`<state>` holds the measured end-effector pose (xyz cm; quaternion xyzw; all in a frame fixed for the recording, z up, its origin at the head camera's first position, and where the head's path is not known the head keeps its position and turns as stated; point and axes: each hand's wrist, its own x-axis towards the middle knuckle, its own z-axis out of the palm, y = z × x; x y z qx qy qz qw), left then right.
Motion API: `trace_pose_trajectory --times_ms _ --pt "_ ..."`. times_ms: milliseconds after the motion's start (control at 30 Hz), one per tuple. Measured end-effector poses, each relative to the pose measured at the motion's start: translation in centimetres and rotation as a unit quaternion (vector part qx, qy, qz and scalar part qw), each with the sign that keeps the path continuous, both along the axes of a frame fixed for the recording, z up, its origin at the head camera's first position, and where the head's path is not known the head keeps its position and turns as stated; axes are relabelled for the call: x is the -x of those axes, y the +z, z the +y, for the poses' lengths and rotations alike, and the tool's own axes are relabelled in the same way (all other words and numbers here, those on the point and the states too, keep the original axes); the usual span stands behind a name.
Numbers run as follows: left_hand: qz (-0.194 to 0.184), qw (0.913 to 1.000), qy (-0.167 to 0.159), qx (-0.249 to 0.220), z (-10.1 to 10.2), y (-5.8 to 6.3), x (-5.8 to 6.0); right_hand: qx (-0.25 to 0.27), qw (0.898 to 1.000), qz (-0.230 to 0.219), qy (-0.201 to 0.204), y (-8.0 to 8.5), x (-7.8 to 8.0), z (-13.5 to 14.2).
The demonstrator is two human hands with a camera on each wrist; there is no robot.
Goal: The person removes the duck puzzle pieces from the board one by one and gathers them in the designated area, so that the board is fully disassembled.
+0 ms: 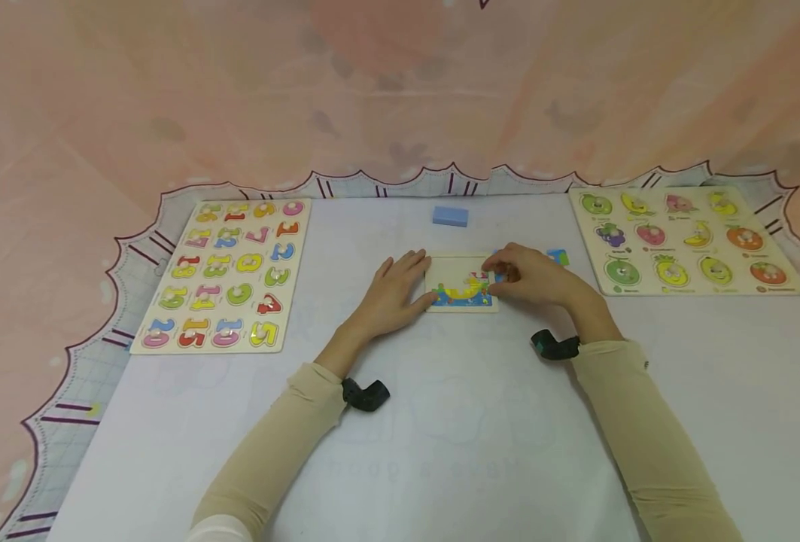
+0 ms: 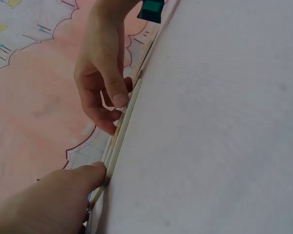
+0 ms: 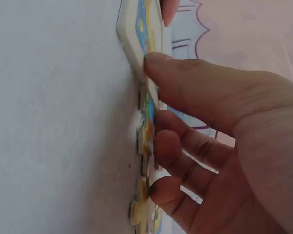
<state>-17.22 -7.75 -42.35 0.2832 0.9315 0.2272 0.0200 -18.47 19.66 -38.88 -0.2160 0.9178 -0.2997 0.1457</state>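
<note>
1. Pale-wood puzzle tray (image 1: 448,272) lies flat mid-worktop (image 1: 467,376), btwn both hands; upper part bare, lower part filled w/ blue & yellow picture pcs (image 1: 463,299).
2. Left hand (image 1: 394,292) at tray's L edge: palm down, fingers straight & relaxed, thumb touching nr the lower L corner.
3. Right hand (image 1: 531,275) at tray's R edge: fingers loosely bent, thumb & fingertips apart, no closed grip; thumb touches the edge in the R wrist view.
4. Loose pcs (image 3: 142,141) lie in a row just beside tray's R side, under right hand's fingers; colours partly hidden. Blue-green pc (image 1: 558,257) shows past the knuckles.
5. Blue block (image 1: 450,217) nr far edge of worktop, beyond tray, apart from it.
6. Number board (image 1: 245,335) well to the L, w/ coloured numerals; fruit board (image 1: 646,275) to the R, w/ fruit pics.
7. Beige sleeves (image 1: 643,421) on both arms; black wrist cams (image 1: 366,395) at each cuff.
8. Pinkish cloth (image 1: 400,98) w/ scalloped border behind worktop.
</note>
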Motion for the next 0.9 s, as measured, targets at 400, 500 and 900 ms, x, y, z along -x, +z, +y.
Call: trace_pose_trajectory --times_ms 400,500,900 --pt "0.002 0.9997 -0.003 0.024 0.23 -0.01 0.13 -0.019 1.000 -0.005 -0.007 0.59 -0.61 -0.45" --pt "0.003 0.9997 -0.003 0.026 0.27 0.16 0.12 -0.016 1.000 -0.004 -0.008 0.62 -0.60 -0.41" --pt "0.001 0.9997 -0.003 0.025 0.24 0.23 0.05 0.038 0.999 0.008 -0.029 0.63 -0.47 -0.62"
